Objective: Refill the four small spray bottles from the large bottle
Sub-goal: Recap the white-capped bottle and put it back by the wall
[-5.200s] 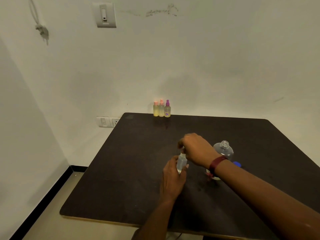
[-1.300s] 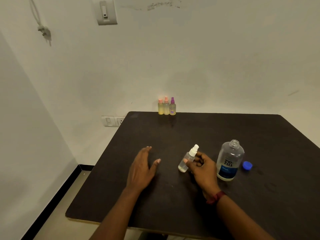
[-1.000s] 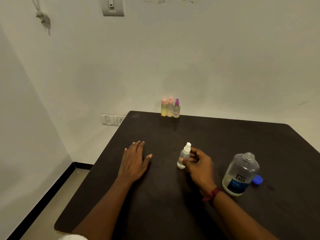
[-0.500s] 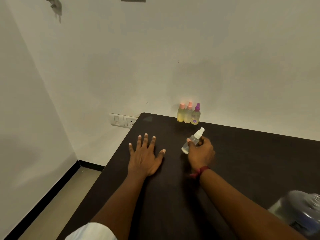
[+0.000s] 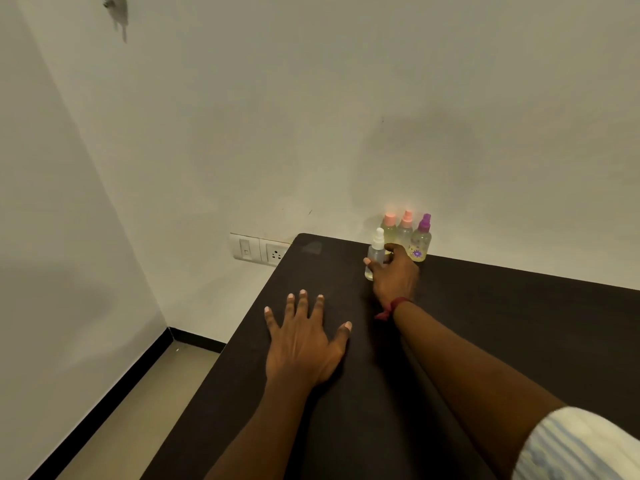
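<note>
While upright, spray bottle (image 5: 376, 251) in right hand (image 5: 397, 276)

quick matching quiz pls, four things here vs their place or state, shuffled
1. small clear plastic spray bottle with white cap
2. left hand
3. small spray bottle with purple cap
4. white wall socket plate

A. flat on the dark table, fingers spread
B. on the wall beside the table
C. gripped by the right hand
D. right end of the back row

Pairs: 1-C, 2-A, 3-D, 4-B
</note>
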